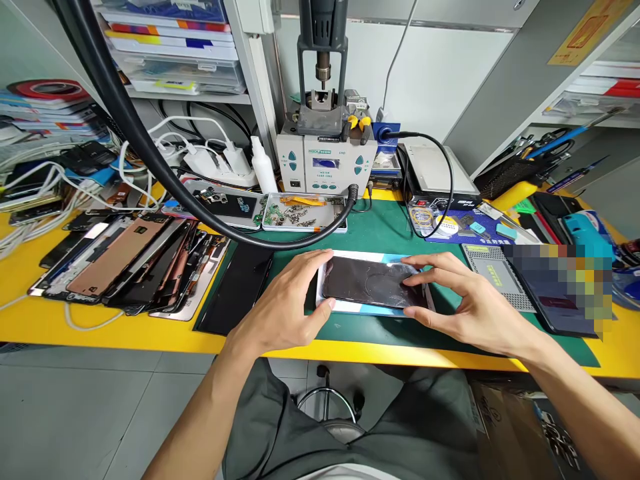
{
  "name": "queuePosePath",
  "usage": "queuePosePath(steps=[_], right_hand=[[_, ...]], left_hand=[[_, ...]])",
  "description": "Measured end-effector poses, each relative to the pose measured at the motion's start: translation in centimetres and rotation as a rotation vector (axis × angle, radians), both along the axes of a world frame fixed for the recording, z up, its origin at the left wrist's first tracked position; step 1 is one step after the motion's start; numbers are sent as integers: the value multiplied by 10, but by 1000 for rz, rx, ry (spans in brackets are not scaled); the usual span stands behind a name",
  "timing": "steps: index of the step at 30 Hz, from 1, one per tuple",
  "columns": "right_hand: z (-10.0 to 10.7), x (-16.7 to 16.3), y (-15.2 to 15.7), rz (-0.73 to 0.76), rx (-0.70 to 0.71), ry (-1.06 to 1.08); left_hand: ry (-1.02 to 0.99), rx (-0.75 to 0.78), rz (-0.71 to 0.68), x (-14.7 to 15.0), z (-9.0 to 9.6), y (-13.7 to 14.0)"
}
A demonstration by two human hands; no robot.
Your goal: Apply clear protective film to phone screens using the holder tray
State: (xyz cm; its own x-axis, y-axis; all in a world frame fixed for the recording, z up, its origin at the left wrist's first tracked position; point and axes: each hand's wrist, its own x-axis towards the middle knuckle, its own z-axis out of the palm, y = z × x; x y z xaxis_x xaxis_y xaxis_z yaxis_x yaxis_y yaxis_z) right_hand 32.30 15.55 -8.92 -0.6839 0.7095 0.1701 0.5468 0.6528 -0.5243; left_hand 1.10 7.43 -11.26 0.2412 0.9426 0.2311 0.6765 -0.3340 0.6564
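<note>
A dark, glossy smartphone (367,281) lies flat, screen up, on a white and blue flat box (360,309) on the green mat. Marks and reflections show across its screen. My left hand (287,303) spans the left end of the box, thumb at the near corner and fingers at the far one. At the opposite end, my right hand (463,300) pinches the phone, fingertips on its right part and thumb along its near edge. A second black phone screen (233,290) rests on the mat beside my left hand.
Several phone shells and screens (130,260) lean in a row at left. Behind the mat stand a parts tray (305,217) and a soldering station (325,163). A thick black cable (175,187) hangs across the left. At right lie a metal stencil plate (500,273) and a dark tablet (555,293).
</note>
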Motion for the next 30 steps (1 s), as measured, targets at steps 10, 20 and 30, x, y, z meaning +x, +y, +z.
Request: queuePosePath(steps=[10,20,30], right_hand=[[1,-2,0,13,3,-6],[10,-5,-4,7,-13,-28],[8,-4,-2,40,1,-31]], left_hand=[[14,24,-5,-3,-4,-1],[16,70,38,-4,-8,-3],[35,77,41,-4,-9,-3]])
